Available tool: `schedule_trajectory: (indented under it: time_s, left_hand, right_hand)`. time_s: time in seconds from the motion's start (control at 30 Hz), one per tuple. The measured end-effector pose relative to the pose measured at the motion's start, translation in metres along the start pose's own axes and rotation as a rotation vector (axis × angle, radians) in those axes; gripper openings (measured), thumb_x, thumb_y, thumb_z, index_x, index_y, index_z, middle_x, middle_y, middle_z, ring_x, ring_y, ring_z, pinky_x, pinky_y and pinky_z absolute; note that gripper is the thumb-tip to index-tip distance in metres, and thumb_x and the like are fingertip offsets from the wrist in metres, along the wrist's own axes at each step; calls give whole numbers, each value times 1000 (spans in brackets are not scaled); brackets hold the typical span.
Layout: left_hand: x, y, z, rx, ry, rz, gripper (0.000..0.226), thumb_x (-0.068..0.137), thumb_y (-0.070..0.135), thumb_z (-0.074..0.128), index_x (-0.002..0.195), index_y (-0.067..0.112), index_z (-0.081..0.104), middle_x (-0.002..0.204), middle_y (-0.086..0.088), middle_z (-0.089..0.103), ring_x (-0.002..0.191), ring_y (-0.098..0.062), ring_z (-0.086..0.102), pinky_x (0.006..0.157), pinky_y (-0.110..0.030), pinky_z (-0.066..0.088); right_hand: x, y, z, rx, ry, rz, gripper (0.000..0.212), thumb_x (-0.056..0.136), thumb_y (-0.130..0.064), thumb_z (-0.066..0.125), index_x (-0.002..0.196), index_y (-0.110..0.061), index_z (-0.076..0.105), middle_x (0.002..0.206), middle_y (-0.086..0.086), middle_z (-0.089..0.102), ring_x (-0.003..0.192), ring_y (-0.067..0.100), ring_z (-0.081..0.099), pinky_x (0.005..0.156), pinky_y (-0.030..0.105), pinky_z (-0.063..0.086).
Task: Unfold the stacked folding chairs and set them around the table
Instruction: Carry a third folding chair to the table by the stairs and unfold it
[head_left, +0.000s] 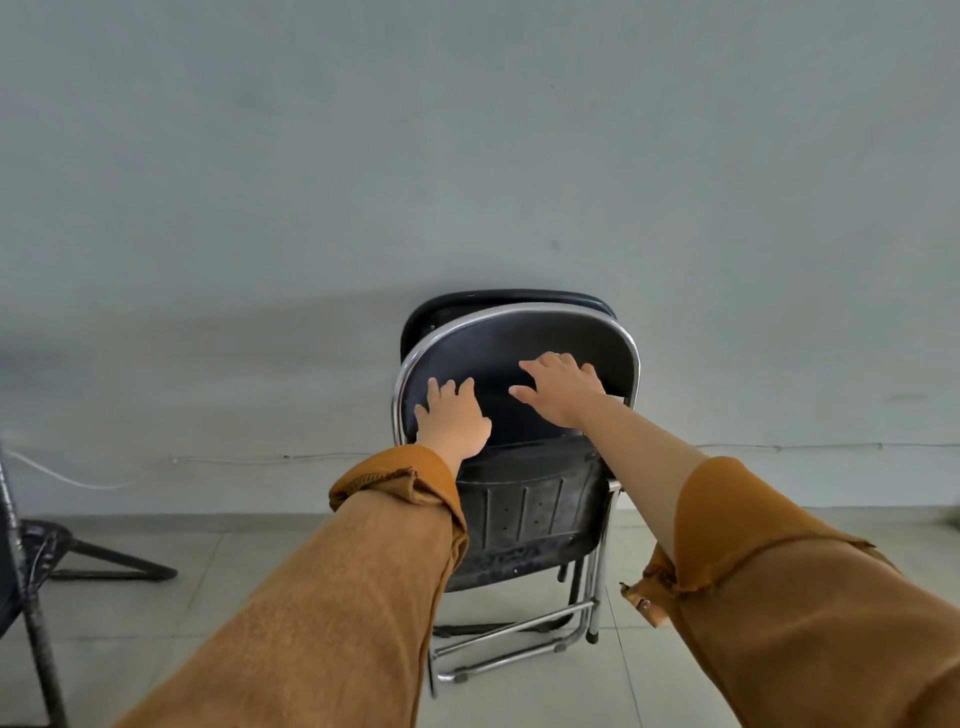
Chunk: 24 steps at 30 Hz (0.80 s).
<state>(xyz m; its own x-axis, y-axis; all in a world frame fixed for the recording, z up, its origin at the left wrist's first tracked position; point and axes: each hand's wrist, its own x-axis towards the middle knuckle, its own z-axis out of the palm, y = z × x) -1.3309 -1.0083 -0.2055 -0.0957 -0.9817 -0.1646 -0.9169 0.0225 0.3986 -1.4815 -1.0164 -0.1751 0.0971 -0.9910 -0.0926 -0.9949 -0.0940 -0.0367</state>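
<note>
Two folded black chairs with chrome tube frames lean upright against a grey wall. The front folding chair (524, 499) shows its padded backrest and the underside of its seat. Behind it only the dark top edge of the rear folding chair (498, 299) shows. My left hand (454, 418) lies on the left side of the front backrest, fingers spread, close to the chrome frame. Over the right side of the same backrest, my right hand (561, 387) rests with its fingers apart. Neither hand is closed around anything. Both arms wear mustard sleeves.
A dark stand with angled legs (104, 564) sits on the tiled floor at the left, beside a dark post (36, 623). A thin cable (234, 459) runs along the wall's base. Pale floor tiles (675, 675) spread in front of the chairs.
</note>
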Motion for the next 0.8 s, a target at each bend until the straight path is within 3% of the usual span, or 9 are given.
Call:
schedule_trajectory:
  time_s: [0.3, 0.43, 0.63, 0.8]
  left_hand:
    - [84, 25, -28, 67, 413, 39, 60, 96, 23, 47, 149, 17, 21, 158, -8, 15, 147, -27, 5, 118, -48, 15]
    - [120, 35, -35, 108, 399, 33, 57, 97, 26, 44, 149, 16, 23, 155, -8, 23, 146, -27, 12, 117, -49, 18]
    - [147, 49, -19, 150, 222, -70, 55, 97, 33, 42, 148, 19, 25, 150, -10, 32, 142, -29, 21, 115, -55, 13]
    - [156, 65, -2, 151, 325, -202, 51, 96, 34, 41, 144, 22, 30, 147, -11, 35, 140, -30, 25, 115, -58, 10]
  right_hand:
    - [79, 28, -20, 18, 94, -79, 59, 100, -45, 37, 152, -22, 23, 157, 5, 24, 146, 26, 19, 115, 49, 21]
    - [116, 36, -29, 18, 137, -110, 59, 100, -44, 38, 152, -22, 22, 156, 3, 24, 145, 25, 20, 115, 49, 22]
    - [153, 51, -20, -84, 74, -242, 62, 98, -44, 43, 152, -23, 21, 156, 4, 24, 144, 26, 22, 115, 48, 23]
    - [180, 72, -16, -241, 152, -465, 61, 97, -52, 40, 148, -22, 31, 147, 7, 30, 134, 28, 30, 108, 44, 31]
